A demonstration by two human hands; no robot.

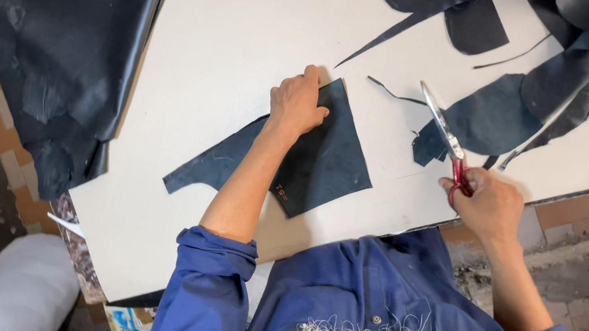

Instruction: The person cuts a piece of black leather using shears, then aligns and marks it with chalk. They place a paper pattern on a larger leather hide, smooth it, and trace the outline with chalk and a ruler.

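A cut piece of dark leather lies flat near the middle of the pale worktable, one corner pointing far, a long tongue of it running off to the left. The left hand rests on its far corner, palm down and fingers drawn together, pressing it to the table; the forearm crosses and hides a strip through the middle of the piece. On its near edge sits a small mark in red and pale colours, too small to make out.

To the right, the right hand grips the red handles of a pair of scissors, fingers curled through and around them so the loops are mostly hidden. The blades point far and left, close together, above bare table, clear of the leather piece. Just beyond the blades lie dark offcuts and thin slivers, with more scraps at the far edge, cut off by the frame. A rolled or folded dark length slants across them at the far right.

A large dark hide drapes over the table's left edge, its top out of view. The person's blue work jacket fills the near foreground. Below the table's near-left corner, a bit of printed packaging in blue and yellow peeks out, mostly hidden. Brick-patterned floor shows to the right.
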